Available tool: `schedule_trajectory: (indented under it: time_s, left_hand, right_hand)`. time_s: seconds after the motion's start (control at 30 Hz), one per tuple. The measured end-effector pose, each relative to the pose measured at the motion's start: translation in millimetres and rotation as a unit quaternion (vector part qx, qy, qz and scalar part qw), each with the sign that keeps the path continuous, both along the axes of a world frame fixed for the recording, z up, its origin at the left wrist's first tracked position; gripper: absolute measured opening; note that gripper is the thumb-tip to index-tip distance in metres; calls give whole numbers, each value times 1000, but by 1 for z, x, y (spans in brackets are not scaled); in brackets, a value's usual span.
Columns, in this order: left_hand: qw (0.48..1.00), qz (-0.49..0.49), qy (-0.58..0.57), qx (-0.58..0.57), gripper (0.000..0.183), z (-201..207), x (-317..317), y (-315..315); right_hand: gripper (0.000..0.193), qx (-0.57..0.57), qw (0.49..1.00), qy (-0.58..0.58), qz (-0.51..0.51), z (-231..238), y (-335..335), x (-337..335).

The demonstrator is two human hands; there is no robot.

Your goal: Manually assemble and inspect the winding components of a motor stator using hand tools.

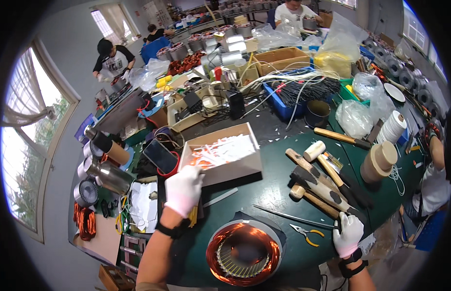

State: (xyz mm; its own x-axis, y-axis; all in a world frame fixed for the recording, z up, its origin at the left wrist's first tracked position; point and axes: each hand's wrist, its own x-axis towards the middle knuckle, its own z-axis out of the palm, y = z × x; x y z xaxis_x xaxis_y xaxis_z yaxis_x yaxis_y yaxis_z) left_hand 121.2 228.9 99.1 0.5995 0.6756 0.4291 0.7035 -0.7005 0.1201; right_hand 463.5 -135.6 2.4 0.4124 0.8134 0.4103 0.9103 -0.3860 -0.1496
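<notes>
The left hand [184, 190] stretched to the box's [232, 169] near corner, the right hand [349, 235] curled over the rod's [293, 216] end; I couldn't tell whether either grip pinched. The stator [216, 264] sat between both forearms.

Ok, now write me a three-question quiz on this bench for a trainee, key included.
1. True or false: the pliers lie between the copper-wound ring and the right hand.

2. What fills the open box in front of the person?
A) black cables
B) white and orange strips
C) copper coils

3. Short answer: which of the person's hands is nearer that box?

Key:
1. True.
2. B.
3. The left hand, in a white glove, by the box's near left corner.
</notes>
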Motion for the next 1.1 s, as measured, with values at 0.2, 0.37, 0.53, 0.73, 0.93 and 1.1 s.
schedule_trajectory:
  time_s: [0.2,0.37,0.53,0.73,0.93,1.1]
  left_hand:
    - [995,46,-86,-5,17,35,-10,0]
    - [995,34,-93,9,13,22,16,13]
    - [999,-9,-35,-18,18,-16,57,24]
    - [980,-29,-34,-195,50,-16,75,5]
    - [981,78,-40,-175,45,11,-40,-53]
    - [962,259,52,-69,37,-14,-162,-95]
  right_hand:
    - [34,-2,1000,-7,0,9,4,1]
    - [33,0,1000,-8,-4,3,5,4]
    - [37,1,1000,-11,17,4,3,3]
    - [38,0,1000,-1,5,-11,-4,4]
    - [39,0,1000,-8,7,-15,-7,7]
    - [39,19,999,-31,28,-17,-4,9]
